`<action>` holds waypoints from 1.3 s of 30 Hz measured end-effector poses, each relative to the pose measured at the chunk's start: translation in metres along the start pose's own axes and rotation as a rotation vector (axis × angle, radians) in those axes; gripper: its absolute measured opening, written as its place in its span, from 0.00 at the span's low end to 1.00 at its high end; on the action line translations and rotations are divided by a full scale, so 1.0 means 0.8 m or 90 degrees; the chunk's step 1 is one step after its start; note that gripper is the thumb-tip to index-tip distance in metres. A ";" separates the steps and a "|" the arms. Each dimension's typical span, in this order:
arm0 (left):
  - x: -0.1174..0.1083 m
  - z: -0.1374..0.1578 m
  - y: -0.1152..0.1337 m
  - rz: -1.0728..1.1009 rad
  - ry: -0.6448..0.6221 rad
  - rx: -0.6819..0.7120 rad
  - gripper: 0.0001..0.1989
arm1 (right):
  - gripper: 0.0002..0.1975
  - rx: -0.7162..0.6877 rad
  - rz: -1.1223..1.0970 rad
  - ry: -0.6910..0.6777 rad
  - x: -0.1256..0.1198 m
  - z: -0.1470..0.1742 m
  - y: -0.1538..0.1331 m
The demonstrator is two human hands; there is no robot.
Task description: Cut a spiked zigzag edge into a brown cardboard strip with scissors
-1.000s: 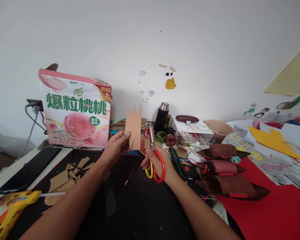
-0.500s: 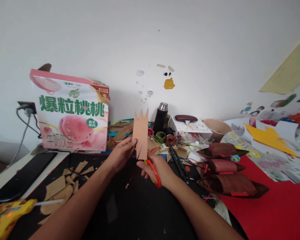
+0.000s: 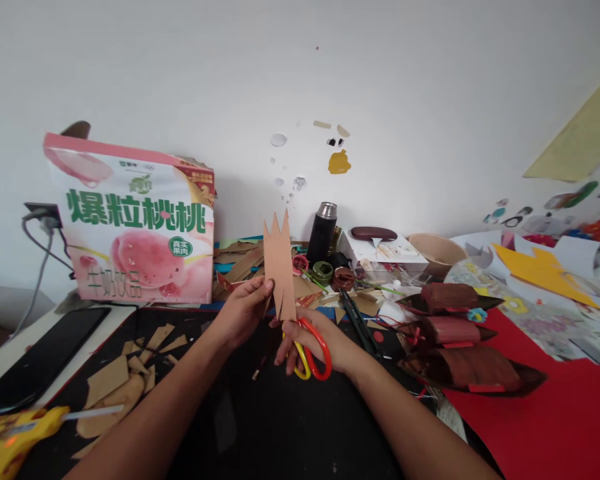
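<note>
A strip of brown cardboard (image 3: 279,267) stands upright in front of me, its top edge cut into pointed teeth and slits cut into its lower end. My left hand (image 3: 247,307) pinches its left edge, thumb on the near face. Around the scissors (image 3: 321,353), which have one red and one yellow handle loop, my right hand (image 3: 325,340) is closed. Their blades are hidden behind the cardboard's lower end and my fingers.
Cardboard scraps (image 3: 130,373) lie to the left, near a yellow glue gun (image 3: 27,433) and a black phone (image 3: 45,357). A peach drink box (image 3: 140,267), a thermos (image 3: 323,233) and a green cutter (image 3: 357,323) stand or lie beyond. Brown model boats (image 3: 473,367) are at right.
The scissors' handles have turned, so both loops now show, spread apart. The cardboard tilts slightly left. The view has shifted a little.
</note>
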State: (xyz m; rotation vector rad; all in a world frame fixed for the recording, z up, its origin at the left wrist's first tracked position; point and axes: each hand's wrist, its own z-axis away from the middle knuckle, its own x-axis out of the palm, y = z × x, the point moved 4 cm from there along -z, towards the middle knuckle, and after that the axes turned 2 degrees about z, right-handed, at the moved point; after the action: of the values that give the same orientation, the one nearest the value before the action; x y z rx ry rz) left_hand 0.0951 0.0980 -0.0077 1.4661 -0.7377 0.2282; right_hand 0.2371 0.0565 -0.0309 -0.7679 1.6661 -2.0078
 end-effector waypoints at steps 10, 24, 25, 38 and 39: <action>-0.012 -0.004 0.003 0.004 0.056 0.030 0.18 | 0.36 -0.019 -0.038 0.038 0.003 -0.001 -0.004; -0.025 -0.008 0.003 -0.034 0.135 0.046 0.19 | 0.33 -0.018 0.029 0.148 0.002 -0.005 0.005; -0.032 -0.009 0.007 -0.023 0.166 0.066 0.19 | 0.34 -0.017 0.021 0.154 0.001 -0.005 0.006; -0.040 -0.001 0.034 -0.301 0.191 0.157 0.24 | 0.26 -0.119 -0.021 0.271 -0.013 -0.003 -0.003; -0.035 0.000 0.033 -0.321 0.169 0.149 0.24 | 0.26 -0.124 -0.022 0.282 -0.015 -0.003 -0.004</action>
State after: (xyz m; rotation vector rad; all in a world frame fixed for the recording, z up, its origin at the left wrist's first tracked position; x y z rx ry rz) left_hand 0.0585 0.1096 -0.0024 1.7524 -0.1163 0.1187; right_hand 0.2446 0.0663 -0.0297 -0.4324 2.1298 -2.1761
